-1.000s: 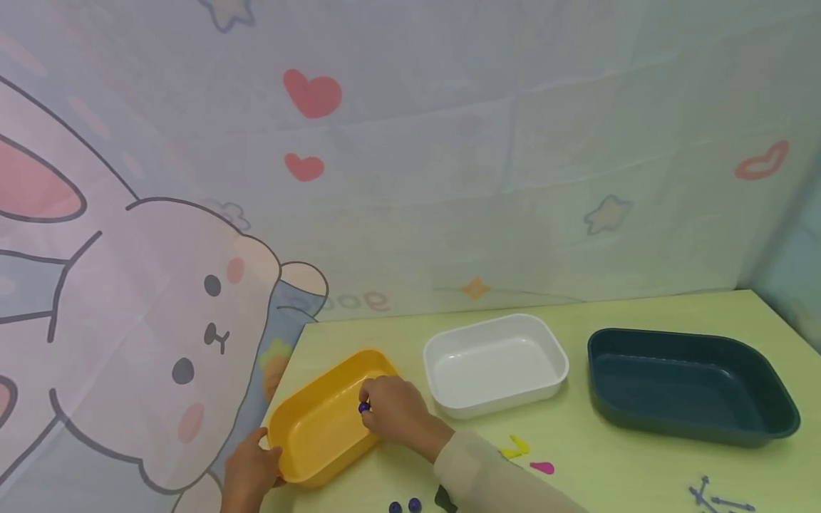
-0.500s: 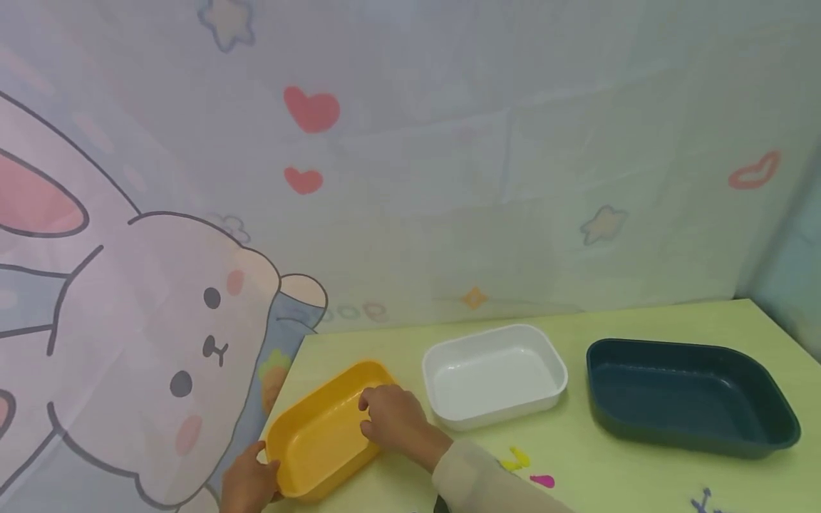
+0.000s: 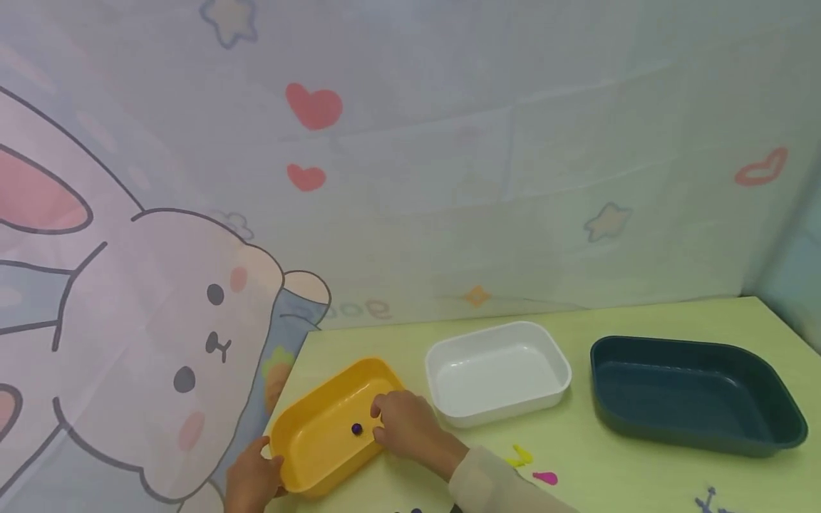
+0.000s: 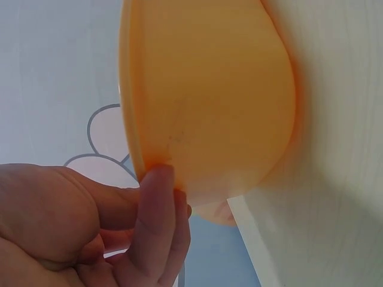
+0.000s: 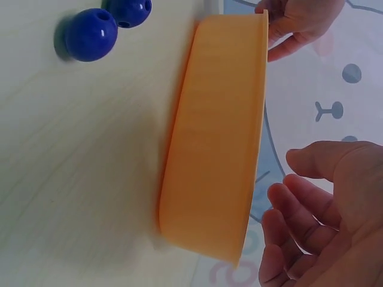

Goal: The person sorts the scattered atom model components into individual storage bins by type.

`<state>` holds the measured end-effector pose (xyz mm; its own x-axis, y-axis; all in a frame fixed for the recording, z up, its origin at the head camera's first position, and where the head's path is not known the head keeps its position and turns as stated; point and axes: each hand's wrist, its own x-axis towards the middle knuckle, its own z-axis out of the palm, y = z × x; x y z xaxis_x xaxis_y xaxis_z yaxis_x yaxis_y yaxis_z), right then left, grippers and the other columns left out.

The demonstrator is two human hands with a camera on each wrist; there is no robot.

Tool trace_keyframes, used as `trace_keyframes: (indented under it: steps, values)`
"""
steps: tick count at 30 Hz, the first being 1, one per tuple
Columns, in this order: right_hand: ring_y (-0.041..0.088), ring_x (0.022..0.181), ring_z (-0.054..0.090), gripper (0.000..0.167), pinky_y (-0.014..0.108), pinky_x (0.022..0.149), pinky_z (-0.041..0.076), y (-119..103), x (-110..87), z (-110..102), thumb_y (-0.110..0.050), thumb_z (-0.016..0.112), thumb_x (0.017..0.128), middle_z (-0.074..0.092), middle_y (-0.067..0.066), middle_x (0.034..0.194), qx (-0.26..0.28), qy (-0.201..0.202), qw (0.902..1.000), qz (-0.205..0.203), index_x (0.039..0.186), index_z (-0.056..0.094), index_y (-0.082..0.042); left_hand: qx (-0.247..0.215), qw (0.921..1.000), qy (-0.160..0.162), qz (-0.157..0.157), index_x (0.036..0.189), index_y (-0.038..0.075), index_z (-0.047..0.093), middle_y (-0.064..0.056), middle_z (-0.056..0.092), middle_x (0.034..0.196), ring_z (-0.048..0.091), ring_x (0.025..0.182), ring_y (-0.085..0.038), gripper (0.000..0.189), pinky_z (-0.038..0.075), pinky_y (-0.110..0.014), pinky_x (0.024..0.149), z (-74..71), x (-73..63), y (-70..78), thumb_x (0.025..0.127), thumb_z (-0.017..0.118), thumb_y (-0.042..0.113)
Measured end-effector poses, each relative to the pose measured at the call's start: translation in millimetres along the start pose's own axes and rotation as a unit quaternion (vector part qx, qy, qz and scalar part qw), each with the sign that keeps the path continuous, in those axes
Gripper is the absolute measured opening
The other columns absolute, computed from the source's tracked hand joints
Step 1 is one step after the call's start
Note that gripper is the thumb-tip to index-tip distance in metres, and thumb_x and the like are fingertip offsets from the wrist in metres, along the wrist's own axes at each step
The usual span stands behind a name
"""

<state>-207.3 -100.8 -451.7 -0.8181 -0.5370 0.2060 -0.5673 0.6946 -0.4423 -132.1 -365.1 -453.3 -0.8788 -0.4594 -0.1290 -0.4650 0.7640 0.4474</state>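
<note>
A yellow tray (image 3: 321, 476) stands at the left of the table, and one dark blue bead (image 3: 356, 429) lies on its floor. My left hand (image 3: 251, 477) pinches the tray's near left rim between thumb and fingers; the left wrist view shows this grip on the orange-looking wall (image 4: 215, 101). Over the tray's right side hovers my right hand (image 3: 410, 427), fingers loosely bent and apart from the thumb, holding nothing. Two more blue beads, a nearer bead (image 5: 91, 34) and a second bead (image 5: 130, 11), sit on the table beside the tray in the right wrist view.
A white tray (image 3: 500, 413) stands right of the yellow one, with a dark green tray (image 3: 693, 436) farther right. In front lie small yellow pieces (image 3: 521, 456), a pink piece (image 3: 546, 478) and a purple-grey stick piece (image 3: 708, 501). A printed cloth (image 3: 449, 214) hangs behind the table.
A second ago my right hand pinched the bead over the yellow tray. It has let go, and the bead now lies inside. The right hand has drawn slightly right; the left keeps its grip.
</note>
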Motion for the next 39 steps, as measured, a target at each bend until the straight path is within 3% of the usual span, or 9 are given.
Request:
trace_keyframes:
  steps: [7, 14, 16, 23, 27, 30, 36, 39]
  values:
    - [0.010, 0.075, 0.058, 0.017, 0.027, 0.067, 0.048, -2.4, -10.7, 1.2, -0.023, 0.073, 0.079, 0.065, -0.010, 0.078, 0.017, -0.030, 0.9994, 0.005, 0.096, 0.074, -0.020, -0.033, 0.9994, -0.004, 0.001, 0.138, -0.019, 0.043, -0.033, 0.069, 0.102, 0.071, 0.067, -0.024, 0.055, 0.061, -0.039, 0.067, 1.6, -5.6, 0.6, 0.093, 0.062, 0.007]
    - [0.010, 0.076, 0.062, 0.018, 0.027, 0.067, 0.050, 3.2, -30.1, -8.6, -0.025, 0.075, 0.077, 0.071, -0.009, 0.085, -0.034, -0.028, 0.9990, -0.009, 0.095, 0.075, -0.022, -0.004, 0.9997, 0.010, 0.023, 0.136, -0.018, 0.045, -0.032, 0.071, 0.103, 0.070, 0.088, -0.042, 0.054, 0.055, -0.057, 0.091, 0.1, -6.7, 3.9, 0.092, 0.063, 0.009]
    - [0.009, 0.075, 0.061, 0.019, 0.026, 0.066, 0.049, 5.0, -35.3, -12.5, -0.026, 0.075, 0.077, 0.070, -0.011, 0.083, -0.041, -0.030, 0.9986, -0.014, 0.096, 0.076, -0.023, -0.015, 0.9997, 0.004, 0.018, 0.138, -0.017, 0.043, -0.030, 0.072, 0.099, 0.072, 0.081, -0.038, 0.055, 0.055, -0.057, 0.090, -0.9, -5.9, 4.9, 0.093, 0.061, 0.008]
    - [0.005, 0.071, 0.054, 0.020, 0.022, 0.064, 0.043, 10.9, -54.3, -21.6, -0.030, 0.076, 0.080, 0.063, -0.016, 0.076, -0.022, -0.065, 0.9973, -0.028, 0.099, 0.075, -0.022, -0.017, 0.9995, 0.000, 0.025, 0.137, -0.019, 0.043, -0.028, 0.073, 0.094, 0.072, 0.077, -0.033, 0.055, 0.052, -0.061, 0.095, -2.2, -5.0, 5.6, 0.093, 0.062, 0.007]
    - [0.003, 0.070, 0.053, 0.019, 0.021, 0.062, 0.043, 13.0, -66.9, -19.4, -0.032, 0.076, 0.081, 0.062, -0.016, 0.074, -0.020, -0.083, 0.9953, -0.046, 0.098, 0.074, -0.024, -0.041, 0.9991, -0.007, 0.008, 0.140, -0.018, 0.041, -0.034, 0.069, 0.104, 0.071, 0.063, -0.022, 0.055, 0.061, -0.047, 0.077, -1.3, -6.3, 7.5, 0.095, 0.061, 0.006]
    - [0.002, 0.070, 0.054, 0.020, 0.021, 0.064, 0.045, 15.0, -73.2, -14.9, -0.031, 0.076, 0.080, 0.063, -0.016, 0.074, -0.021, -0.093, 0.9940, -0.054, 0.099, 0.074, -0.025, -0.049, 0.9988, -0.009, 0.000, 0.140, -0.017, 0.040, -0.039, 0.064, 0.114, 0.070, 0.060, -0.019, 0.054, 0.061, -0.038, 0.065, -1.3, -6.7, 8.4, 0.095, 0.060, 0.005]
    - [0.002, 0.073, 0.055, 0.025, 0.022, 0.066, 0.045, 19.7, -78.0, -9.1, -0.035, 0.079, 0.083, 0.066, -0.015, 0.081, -0.004, -0.139, 0.9896, -0.038, 0.106, 0.074, -0.026, -0.014, 0.9998, -0.007, 0.014, 0.138, -0.019, 0.042, -0.033, 0.070, 0.107, 0.070, 0.074, -0.029, 0.054, 0.055, -0.057, 0.093, -1.5, -5.2, 5.9, 0.094, 0.061, 0.007]
    - [0.002, 0.074, 0.055, 0.027, 0.023, 0.067, 0.044, 21.1, -79.1, -7.6, -0.038, 0.079, 0.084, 0.065, -0.015, 0.082, -0.002, -0.160, 0.9868, -0.024, 0.108, 0.073, -0.027, -0.020, 0.9997, -0.013, 0.003, 0.139, -0.018, 0.042, -0.033, 0.070, 0.107, 0.071, 0.076, -0.030, 0.054, 0.055, -0.056, 0.092, 0.1, -3.1, 5.1, 0.094, 0.061, 0.007]
